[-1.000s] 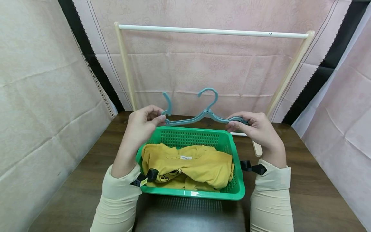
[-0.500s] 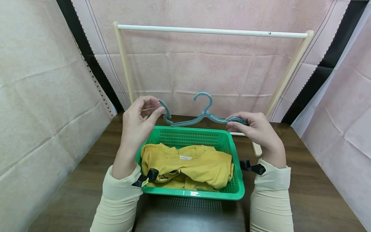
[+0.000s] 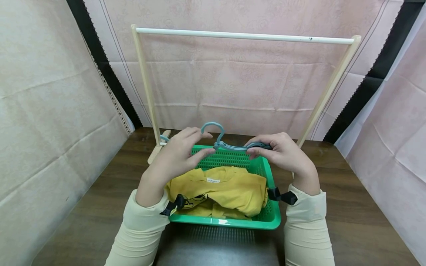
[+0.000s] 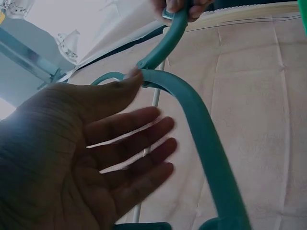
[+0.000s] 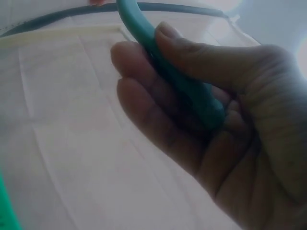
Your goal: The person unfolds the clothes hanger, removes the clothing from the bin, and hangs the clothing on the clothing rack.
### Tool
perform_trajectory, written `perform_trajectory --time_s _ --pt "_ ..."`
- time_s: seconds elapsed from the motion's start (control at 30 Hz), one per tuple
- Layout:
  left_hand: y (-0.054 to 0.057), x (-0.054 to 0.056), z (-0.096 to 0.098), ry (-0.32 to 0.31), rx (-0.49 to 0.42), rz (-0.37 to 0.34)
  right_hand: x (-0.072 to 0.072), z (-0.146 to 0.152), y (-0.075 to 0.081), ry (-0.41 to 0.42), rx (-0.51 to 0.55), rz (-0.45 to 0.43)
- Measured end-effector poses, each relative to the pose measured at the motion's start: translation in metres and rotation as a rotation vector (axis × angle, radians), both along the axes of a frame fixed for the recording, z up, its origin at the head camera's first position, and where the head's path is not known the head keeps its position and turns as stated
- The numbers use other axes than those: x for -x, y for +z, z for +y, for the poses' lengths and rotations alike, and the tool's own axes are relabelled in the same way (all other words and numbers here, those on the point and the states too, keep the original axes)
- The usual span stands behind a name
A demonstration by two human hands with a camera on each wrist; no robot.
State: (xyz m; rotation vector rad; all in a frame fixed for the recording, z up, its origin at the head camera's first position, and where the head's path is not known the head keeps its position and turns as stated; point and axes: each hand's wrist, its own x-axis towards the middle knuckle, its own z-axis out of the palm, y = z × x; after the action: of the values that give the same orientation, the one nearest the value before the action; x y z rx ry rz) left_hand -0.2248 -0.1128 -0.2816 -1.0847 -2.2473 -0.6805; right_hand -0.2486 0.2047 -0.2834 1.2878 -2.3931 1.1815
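A light-blue clothes hanger (image 3: pixel 233 147) is held up over the far side of the green basket (image 3: pixel 206 220), its hook pointing up. My right hand (image 3: pixel 283 151) pinches one end between thumb and fingers; the right wrist view shows the rounded tip of the hanger (image 5: pixel 177 79) in the palm. My left hand (image 3: pixel 179 151) is at the hanger's middle. In the left wrist view its thumb lies at the joint below the hook, while the fingers spread loosely beside the hanger arm (image 4: pixel 206 139). From the head, this hand hides most of the hanger's left arm.
A folded yellow garment (image 3: pixel 229 188) with a white neck label lies in the basket. Behind stands a rack with a white top bar (image 3: pixel 239 35) and pale wooden posts. Fabric walls surround the brown wooden table (image 3: pixel 76 221).
My left hand has let go of the hanger's left end and moved right to its middle. The hanger has come lower and left, its right end still in my right hand.
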Motion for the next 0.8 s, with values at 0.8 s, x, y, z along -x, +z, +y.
perform_trajectory --time_s 0.8 --pt "0.000 0.000 -0.013 0.163 0.145 -0.223 -0.006 0.007 0.005 0.076 0.199 0.036"
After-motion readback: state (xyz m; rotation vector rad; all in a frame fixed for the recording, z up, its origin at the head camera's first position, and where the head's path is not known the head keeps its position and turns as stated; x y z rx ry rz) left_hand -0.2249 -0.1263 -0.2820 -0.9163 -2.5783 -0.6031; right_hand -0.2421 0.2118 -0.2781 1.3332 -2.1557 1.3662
